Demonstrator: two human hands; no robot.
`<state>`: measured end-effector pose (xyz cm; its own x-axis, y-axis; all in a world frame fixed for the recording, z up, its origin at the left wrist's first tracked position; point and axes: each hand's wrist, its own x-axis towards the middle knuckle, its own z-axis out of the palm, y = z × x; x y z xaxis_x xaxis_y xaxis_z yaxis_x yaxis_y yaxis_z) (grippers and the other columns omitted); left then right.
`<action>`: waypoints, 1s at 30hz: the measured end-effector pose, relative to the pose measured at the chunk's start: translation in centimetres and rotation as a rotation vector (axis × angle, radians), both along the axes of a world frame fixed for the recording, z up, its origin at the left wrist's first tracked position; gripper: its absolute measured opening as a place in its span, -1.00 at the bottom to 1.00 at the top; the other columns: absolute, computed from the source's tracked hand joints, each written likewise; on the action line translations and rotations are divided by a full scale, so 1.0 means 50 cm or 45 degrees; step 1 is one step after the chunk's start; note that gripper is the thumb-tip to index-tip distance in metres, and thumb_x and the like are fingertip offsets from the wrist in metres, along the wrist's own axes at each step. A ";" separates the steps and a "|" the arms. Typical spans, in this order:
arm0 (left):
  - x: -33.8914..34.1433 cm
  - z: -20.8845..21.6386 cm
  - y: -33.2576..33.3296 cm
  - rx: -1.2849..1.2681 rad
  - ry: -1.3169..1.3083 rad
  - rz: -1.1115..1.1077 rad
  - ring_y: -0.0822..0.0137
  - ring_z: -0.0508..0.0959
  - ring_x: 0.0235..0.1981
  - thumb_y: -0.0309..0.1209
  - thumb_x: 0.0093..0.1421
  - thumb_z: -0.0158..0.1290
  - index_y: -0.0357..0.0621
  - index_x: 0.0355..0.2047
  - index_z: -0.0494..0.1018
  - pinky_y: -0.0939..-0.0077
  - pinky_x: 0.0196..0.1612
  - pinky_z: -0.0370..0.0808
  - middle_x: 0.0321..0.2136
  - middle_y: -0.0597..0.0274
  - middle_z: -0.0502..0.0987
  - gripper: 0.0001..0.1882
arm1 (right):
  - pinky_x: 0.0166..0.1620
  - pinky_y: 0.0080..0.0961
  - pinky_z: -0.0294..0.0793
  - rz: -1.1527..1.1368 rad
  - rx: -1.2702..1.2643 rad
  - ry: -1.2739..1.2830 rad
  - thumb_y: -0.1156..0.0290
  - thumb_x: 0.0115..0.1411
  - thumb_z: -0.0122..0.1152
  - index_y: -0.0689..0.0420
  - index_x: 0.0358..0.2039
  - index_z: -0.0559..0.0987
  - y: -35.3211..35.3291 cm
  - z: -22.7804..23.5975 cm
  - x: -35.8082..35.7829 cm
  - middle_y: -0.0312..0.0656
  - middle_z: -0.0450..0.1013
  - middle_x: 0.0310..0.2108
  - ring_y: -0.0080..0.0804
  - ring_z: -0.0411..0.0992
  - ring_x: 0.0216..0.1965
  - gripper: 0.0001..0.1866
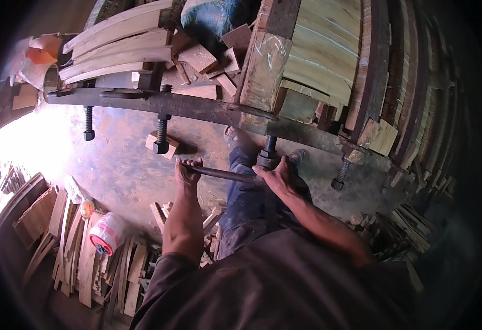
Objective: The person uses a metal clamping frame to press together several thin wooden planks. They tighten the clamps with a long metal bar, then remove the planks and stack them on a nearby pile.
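Note:
A long dark wrench (pixel 225 174) runs sideways in front of my legs. My left hand (pixel 187 172) is closed around its left end. My right hand (pixel 278 176) is wrapped about its head end, just below a thick threaded bolt (pixel 270 144). The wrench head seems to be fitted on that bolt, though my fingers partly hide the joint. The bolt points toward me from a dark metal clamp bar (pixel 197 108). Similar bolts stick out along the bar: one at the far left (pixel 89 124), a second (pixel 161 135) nearer, another (pixel 340 175) at right.
Pale wooden boards (pixel 323 49) are lined up in the clamp frame beyond the bar. Curved wood strips (pixel 120 47) rest at upper left, near loose wood blocks (pixel 199 56). A wood block (pixel 162 145) lies on the floor. Behind me at left are wood offcuts (pixel 89 264) and a white-and-red container (pixel 107 234).

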<state>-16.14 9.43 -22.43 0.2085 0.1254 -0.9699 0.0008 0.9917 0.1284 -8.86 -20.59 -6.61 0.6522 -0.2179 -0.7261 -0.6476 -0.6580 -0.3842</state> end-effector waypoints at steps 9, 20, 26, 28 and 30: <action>0.003 0.254 -0.003 0.111 -0.569 0.068 0.37 0.06 -0.74 -0.18 0.38 -0.16 0.00 -0.66 0.24 0.31 -0.32 0.35 -0.80 0.36 0.08 -0.56 | 0.18 -0.25 0.26 -0.141 0.259 0.039 -0.09 -0.22 0.47 0.43 -0.02 0.40 -0.053 -0.058 -0.020 0.27 0.38 0.02 0.06 0.32 0.12 -0.07; 0.032 0.463 -0.070 0.511 -0.769 -0.266 0.34 0.17 -0.66 -0.23 0.36 -0.17 0.03 -0.69 0.18 0.32 -0.28 0.25 -0.79 0.33 0.13 -0.58 | 0.00 -0.48 0.37 -0.243 0.679 0.005 0.29 -0.07 0.40 0.24 -0.13 0.55 -0.078 -0.072 0.002 -0.24 0.51 -0.25 -0.42 0.44 -0.19 -0.51; 0.046 0.427 -0.047 0.423 -0.746 -0.184 0.35 0.11 -0.67 -0.20 0.34 -0.13 0.04 -0.69 0.17 0.29 -0.28 0.20 -0.80 0.33 0.09 -0.57 | 0.03 -0.42 0.36 -0.202 0.592 0.027 0.20 -0.12 0.42 0.25 -0.14 0.55 -0.066 -0.067 0.011 -0.11 0.53 -0.20 -0.29 0.46 -0.13 -0.45; 0.043 0.460 -0.067 0.489 -0.841 -0.268 0.35 0.12 -0.67 -0.21 0.33 -0.13 0.03 -0.69 0.17 0.30 -0.28 0.20 -0.79 0.33 0.10 -0.58 | 0.01 -0.36 0.40 -0.220 0.608 0.086 0.17 -0.13 0.45 0.25 -0.16 0.56 -0.066 -0.039 0.020 -0.08 0.55 -0.21 -0.24 0.49 -0.13 -0.45; 0.027 0.468 -0.078 0.487 -0.800 -0.201 0.34 0.12 -0.67 -0.20 0.34 -0.13 0.03 -0.68 0.16 0.29 -0.28 0.20 -0.79 0.32 0.11 -0.58 | 0.00 -0.37 0.41 -0.205 0.547 -0.013 0.15 -0.12 0.45 0.25 -0.17 0.56 -0.064 -0.057 0.015 -0.07 0.55 -0.21 -0.23 0.50 -0.14 -0.45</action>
